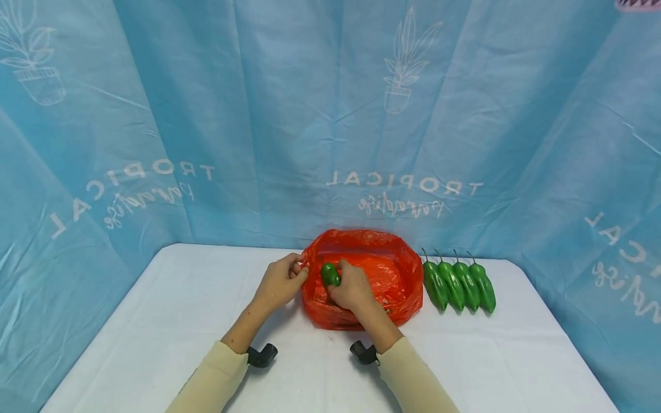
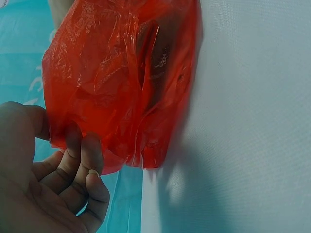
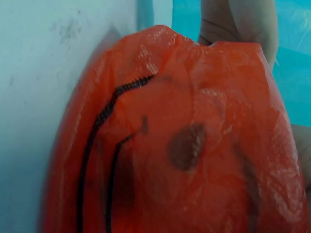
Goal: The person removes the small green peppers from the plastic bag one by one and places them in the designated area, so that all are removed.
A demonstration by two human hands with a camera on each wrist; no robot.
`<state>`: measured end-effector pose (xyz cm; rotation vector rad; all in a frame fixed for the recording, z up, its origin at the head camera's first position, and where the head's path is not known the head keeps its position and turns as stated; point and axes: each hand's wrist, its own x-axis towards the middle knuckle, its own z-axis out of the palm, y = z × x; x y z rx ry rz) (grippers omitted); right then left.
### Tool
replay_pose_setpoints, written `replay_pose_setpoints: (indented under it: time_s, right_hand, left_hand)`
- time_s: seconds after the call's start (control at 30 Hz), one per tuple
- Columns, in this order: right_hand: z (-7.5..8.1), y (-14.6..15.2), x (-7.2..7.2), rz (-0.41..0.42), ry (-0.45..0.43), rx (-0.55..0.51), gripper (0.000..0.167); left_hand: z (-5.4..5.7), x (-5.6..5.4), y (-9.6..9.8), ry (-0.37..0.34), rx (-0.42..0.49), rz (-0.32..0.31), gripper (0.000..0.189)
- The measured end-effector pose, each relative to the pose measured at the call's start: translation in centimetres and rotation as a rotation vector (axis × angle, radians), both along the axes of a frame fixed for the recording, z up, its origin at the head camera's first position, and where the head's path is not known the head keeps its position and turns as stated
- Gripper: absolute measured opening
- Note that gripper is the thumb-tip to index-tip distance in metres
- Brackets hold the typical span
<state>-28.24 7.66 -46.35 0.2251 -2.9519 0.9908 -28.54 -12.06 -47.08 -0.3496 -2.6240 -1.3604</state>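
Note:
A red plastic bag (image 1: pixel 330 320) stands with its mouth spread wide at the back middle of the table. My left hand (image 1: pixel 281 281) pinches the bag's left rim between thumb and fingers; the left wrist view shows this hand (image 2: pixel 53 189) at the edge of the thin red plastic. Inside the bag's mouth, my right hand (image 1: pixel 353 285) grips a green pepper (image 1: pixel 329 275) by its side, with the blunt end showing. In the right wrist view the bag's wall (image 3: pixel 204 97) hides most of the right hand, and dark shapes show through it.
Several long green peppers (image 1: pixel 457 285) lie side by side just right of the bag, stems toward the back. A white cloth covers the table (image 1: pixel 155 321). Behind it hangs a blue printed curtain (image 1: pixel 289 115). Black wrist mounts (image 1: pixel 262 355) sit at both sleeves.

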Motion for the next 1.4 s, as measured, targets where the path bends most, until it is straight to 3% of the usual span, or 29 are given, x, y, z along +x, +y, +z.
replay_pose_setpoints:
  time_s: [0.17, 0.4, 0.63, 1.0, 1.4]
  right_hand:
    - [0.05, 0.35, 0.12, -0.013, 0.004, 0.060, 0.047]
    - [0.07, 0.25, 0.24, -0.032, 0.003, 0.120, 0.023]
    - [-0.07, 0.00, -0.01, -0.058, -0.012, 0.184, 0.042]
    - [-0.26, -0.12, -0.17, -0.087, -0.004, 0.213, 0.044]
    - [0.24, 0.77, 0.10, -0.054, 0.014, 0.168, 0.019]
  left_hand:
    - [-0.04, 0.01, -0.02, -0.005, 0.001, 0.000, 0.029]
    - [-0.05, 0.08, -0.04, -0.014, 0.003, 0.004, 0.029]
    - [0.01, 0.09, -0.04, -0.006, -0.001, 0.000, 0.029]
    - [0.03, 0.09, -0.10, -0.013, 0.004, 0.009, 0.029]
    - [-0.02, -0.11, -0.04, -0.005, -0.006, 0.009, 0.031]
